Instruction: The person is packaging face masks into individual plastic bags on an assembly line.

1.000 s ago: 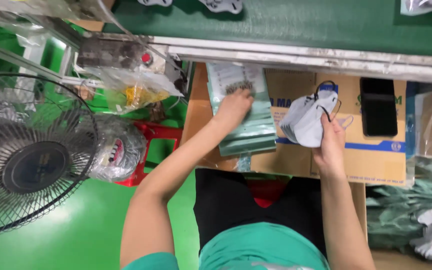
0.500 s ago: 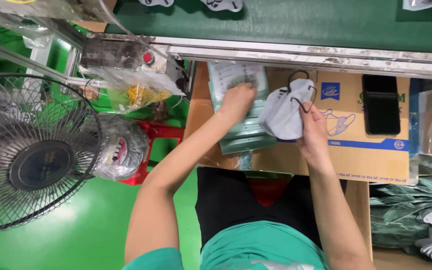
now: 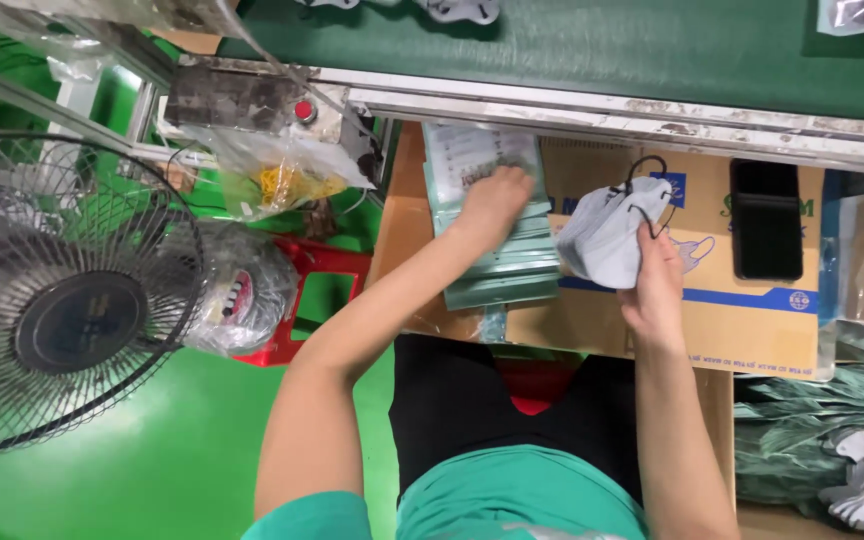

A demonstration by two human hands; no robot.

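The left hand [image 3: 492, 200] lies flat, fingers spread, pressing on a stack of green pouches [image 3: 497, 255] at the left end of the worktop; its grip is open, closed on nothing. The right hand [image 3: 652, 285] holds a white folded mask [image 3: 602, 235] just right of the stack, fingers closed around its near edge, the black ear loop sticking up at the far side. The mask hangs above a flat cardboard box [image 3: 752, 320] with blue print that covers most of the worktop. A black phone [image 3: 766, 220] lies on the box, to the right of the mask and apart from it.

Beyond the box runs a metal rail, then a green belt [image 3: 602, 45]. At the near right sit more green pouches and white masks [image 3: 852, 470] in a heap. To the left, off the worktop, a fan [image 3: 62, 300] stands over the green floor, with a red stool [image 3: 317, 300] and clear plastic bags [image 3: 272, 175] between fan and worktop.
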